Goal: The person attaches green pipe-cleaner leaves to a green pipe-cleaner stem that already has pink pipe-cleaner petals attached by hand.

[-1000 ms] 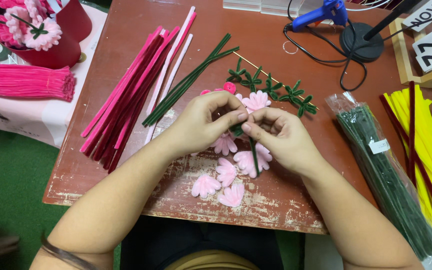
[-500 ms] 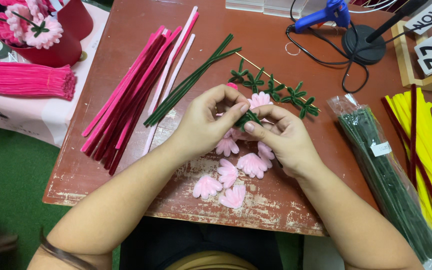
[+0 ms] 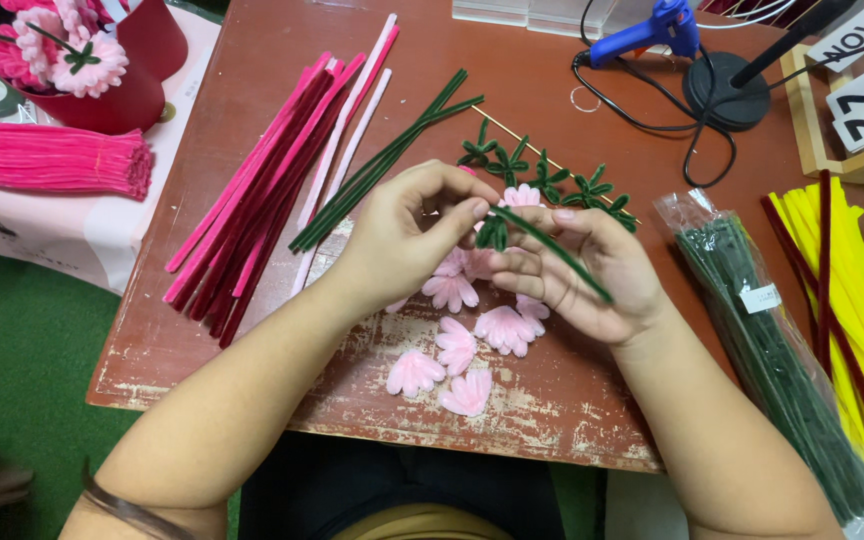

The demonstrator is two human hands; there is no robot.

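Both hands up off the desk (image 3: pixel 252 330), working close together. Left hand (image 3: pixel 407 235): fingers (image 3: pixel 457 212) pinched shut on the leafy top of a green stem (image 3: pixel 552 255), right where a small green tuft sits just below a pink flower head (image 3: pixel 522 195). Pinch looks tight, likely to hold the joint steady while it gets twisted. Right hand (image 3: pixel 592 275): palm turned up, fingers curled loosely, the stem lying across them and running out past the heel of the hand; thumb pad near the tuft, closed on the stem as far as can be told. It supports the long end so the stem stays level.

Under the fingers of both hands, loose pink petals (image 3: pixel 457 345) lie scattered on the desk, within easy grab. Beyond the fingertips, a row of green leaf pieces (image 3: pixel 552 180). Out past the left knuckles, a fan of pink sticks (image 3: pixel 272 190) and a few dark green sticks (image 3: pixel 382 165). Past the right wrist, a clear bag of green wires (image 3: pixel 772 350), then yellow sticks (image 3: pixel 852 300). Far ahead, a blue glue gun (image 3: pixel 652 25).
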